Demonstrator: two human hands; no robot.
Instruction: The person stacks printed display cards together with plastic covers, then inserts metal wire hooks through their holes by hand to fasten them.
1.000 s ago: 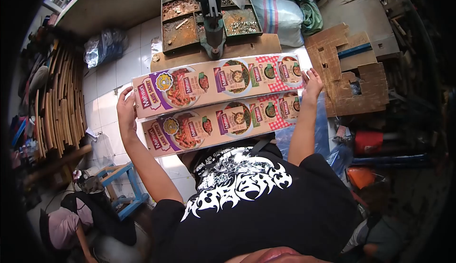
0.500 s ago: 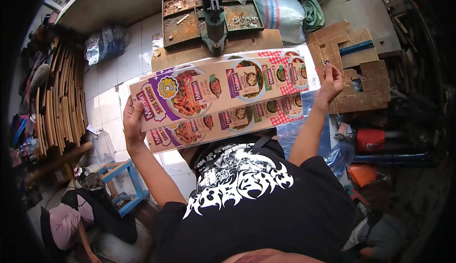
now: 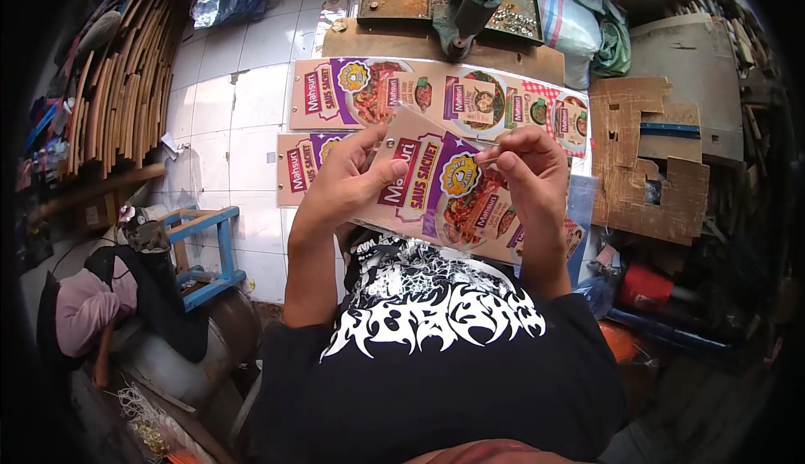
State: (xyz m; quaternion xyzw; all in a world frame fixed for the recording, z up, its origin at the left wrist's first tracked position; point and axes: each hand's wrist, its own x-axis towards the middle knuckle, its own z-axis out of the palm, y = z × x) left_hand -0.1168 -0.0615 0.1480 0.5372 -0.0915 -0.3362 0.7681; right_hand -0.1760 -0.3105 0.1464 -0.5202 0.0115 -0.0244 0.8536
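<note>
On the near side of the press (image 3: 470, 15), a printed strip (image 3: 444, 186) is held by the left hand (image 3: 345, 181), thumb on its face, just beside the corner hole (image 3: 391, 142). Its long axis slants away from the press, passing under the right hand (image 3: 538, 181); that grip's pinched, tbh whether on anything can't be told. Two more strips (image 3: 432, 95) are laid closer to the press, one partly covered.

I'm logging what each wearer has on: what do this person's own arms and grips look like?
The left grip and right grip are bare hands, no gloves showing. The forearms are uncovered too, with no watch or bracelet visible. Short black sleeves belong to a black T-shirt with jagged white lettering.
</note>
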